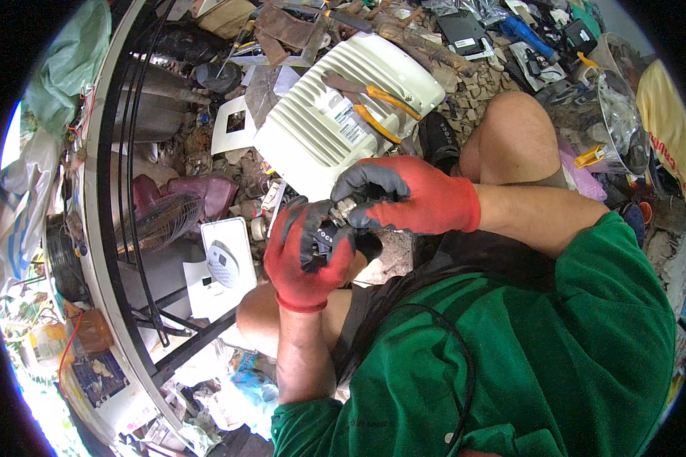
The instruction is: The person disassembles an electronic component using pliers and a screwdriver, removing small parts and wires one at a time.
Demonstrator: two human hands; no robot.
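Below the ribbed white housing (343, 114), over the person's lap: one small pale metal part (344, 209), pinched between both gloved hands.

- Left hand (306, 255): red-and-black glove, grip clamped on the part's lower end.
- Right hand (404, 194): same glove, fingertips (356, 219) closed on its upper end.
- Pliers (377, 107), orange-handled, resting on the housing.
- White round-grilled device (225, 263), left of the housing, lower down.
- Rubble and scrap (472, 84), right of the housing.

Risk, as judged: thick gloves blunt the feel; a twist could let the part slip and vanish into the debris.
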